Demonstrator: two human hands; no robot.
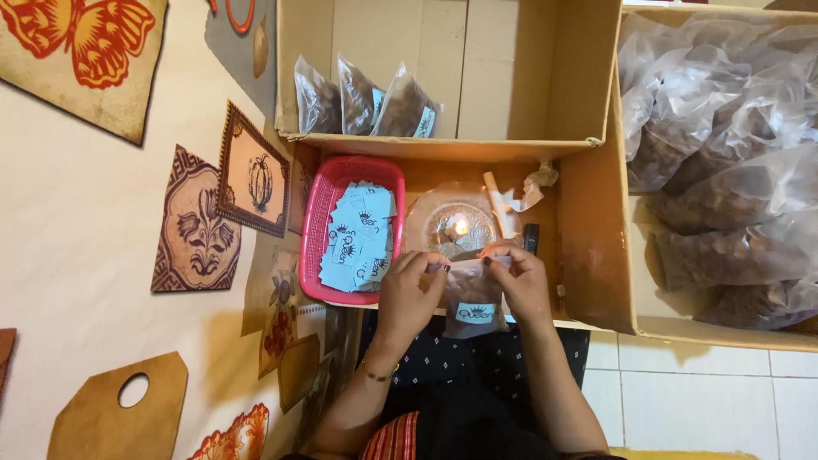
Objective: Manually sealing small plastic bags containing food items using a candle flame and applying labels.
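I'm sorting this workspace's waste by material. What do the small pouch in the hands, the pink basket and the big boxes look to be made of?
The small pouch, held by the left hand and right hand, looks like thin clear plastic film: glossy and see-through. The pink basket seems moulded plastic, with slotted walls. The boxes look like matte brown corrugated cardboard, with folded flaps.
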